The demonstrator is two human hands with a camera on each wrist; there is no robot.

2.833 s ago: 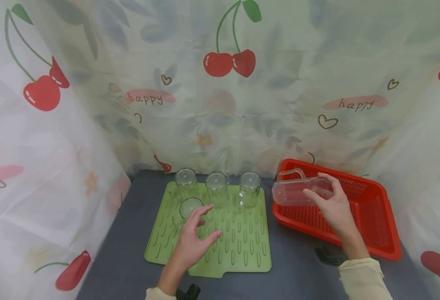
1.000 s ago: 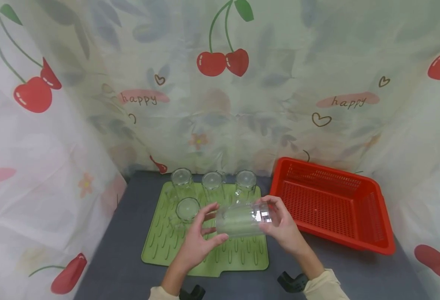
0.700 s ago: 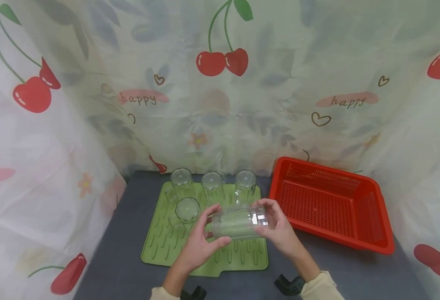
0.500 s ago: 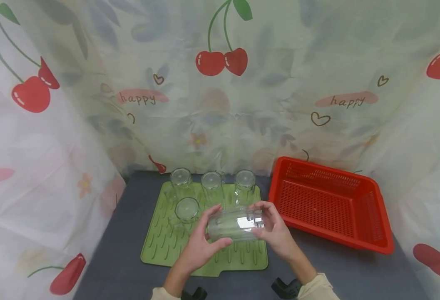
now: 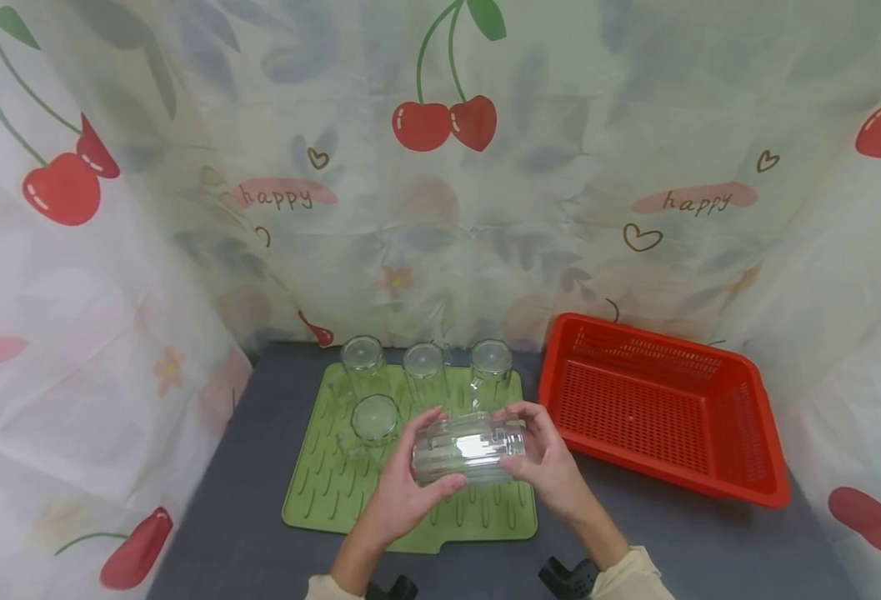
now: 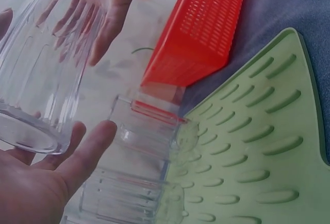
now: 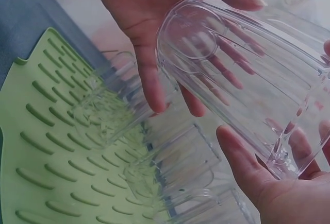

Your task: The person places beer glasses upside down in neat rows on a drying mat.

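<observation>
A clear glass mug [image 5: 468, 450] lies sideways in the air above the green ribbed mat [image 5: 320, 492]. My left hand [image 5: 397, 493] holds its thick base end, thumb in front and fingers behind. At the mug's other end, my right hand [image 5: 556, 475] grips near the rim. In the right wrist view the round base [image 7: 193, 33] faces my left palm. The mug's handle is hard to make out. Upside down on the mat stand other glass mugs: three in a back row, including a left one [image 5: 363, 358], plus a front-left mug [image 5: 375, 421].
A red perforated plastic basket [image 5: 748, 492] stands right of the mat on the dark grey table [image 5: 222, 508]. A printed curtain [image 5: 440, 217] with cherries hangs behind and along both sides. Dark wrist camera mounts [image 5: 569, 578] sit by the sleeves.
The right hand has carried the mug leftward from above the basket to above the mat. The left hand has taken its base end. Over the last half second the mug has shifted slightly left.
</observation>
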